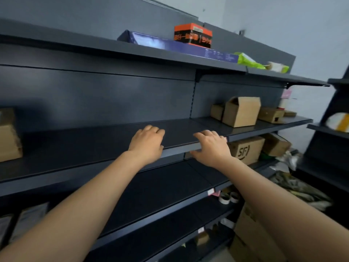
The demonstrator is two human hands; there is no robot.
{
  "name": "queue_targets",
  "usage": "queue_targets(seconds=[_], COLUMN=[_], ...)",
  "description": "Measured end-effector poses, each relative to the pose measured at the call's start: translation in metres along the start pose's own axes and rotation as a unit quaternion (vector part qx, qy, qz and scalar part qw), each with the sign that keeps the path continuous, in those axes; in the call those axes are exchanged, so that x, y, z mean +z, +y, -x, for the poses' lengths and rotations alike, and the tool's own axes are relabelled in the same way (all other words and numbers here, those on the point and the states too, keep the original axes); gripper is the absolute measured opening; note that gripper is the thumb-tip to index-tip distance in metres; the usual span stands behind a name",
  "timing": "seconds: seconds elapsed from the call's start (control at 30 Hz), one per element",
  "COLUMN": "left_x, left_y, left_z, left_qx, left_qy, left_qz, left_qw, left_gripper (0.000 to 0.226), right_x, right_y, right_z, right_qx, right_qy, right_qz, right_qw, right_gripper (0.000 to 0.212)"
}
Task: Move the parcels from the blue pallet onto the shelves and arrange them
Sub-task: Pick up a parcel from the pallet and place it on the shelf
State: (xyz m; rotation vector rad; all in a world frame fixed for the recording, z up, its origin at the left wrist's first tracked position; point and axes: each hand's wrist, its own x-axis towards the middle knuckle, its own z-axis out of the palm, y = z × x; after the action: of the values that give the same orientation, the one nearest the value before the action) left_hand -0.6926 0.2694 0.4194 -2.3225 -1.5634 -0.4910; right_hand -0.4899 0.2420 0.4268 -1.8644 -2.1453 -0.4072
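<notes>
- The dark shelving unit [94,95] fills the view, its boards running from the left edge off towards the far right corner.
- The middle shelf [85,148] is bare along most of its length. Parcels sit only at its two ends.
- A flat blue box [170,44] lies on the top shelf, along its front edge.
- A cardboard box marked SF [245,150] stands at the right end of the shelf below the middle one.
- A cardboard box with a raised flap [241,112] stands at the middle shelf's right end, with smaller cartons just beside it.
- A plain cardboard box [8,137] sits at that shelf's left end, cut off by the frame.
- An orange box [192,35] rests on the blue one.
- A green packet [249,60] lies to the right of the blue box.
- The left hand [146,142] reaches over the middle shelf's front edge, fingers loosely bent and holding nothing.
- The right hand [211,148] is at the same edge nearby, fingers spread and also empty.
- Two tape rolls [229,197] sit on a lower shelf.
</notes>
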Motion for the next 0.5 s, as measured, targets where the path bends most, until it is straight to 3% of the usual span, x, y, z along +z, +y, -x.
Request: queue_targets(seconds=[0.5], left_x=[0.018], left_y=[0.244], left_z=[-0.021], left_qx=[0.111], left_qy=[-0.003], left_qz=[0.072], left_qw=[0.991], left_gripper=[0.038], right_x=[-0.036], right_y=[0.208], right_z=[0.142], right_qx=[0.133], right_qy=[-0.052], right_qz=[0.072], right_qw=[0.987], right_gripper=[0.060])
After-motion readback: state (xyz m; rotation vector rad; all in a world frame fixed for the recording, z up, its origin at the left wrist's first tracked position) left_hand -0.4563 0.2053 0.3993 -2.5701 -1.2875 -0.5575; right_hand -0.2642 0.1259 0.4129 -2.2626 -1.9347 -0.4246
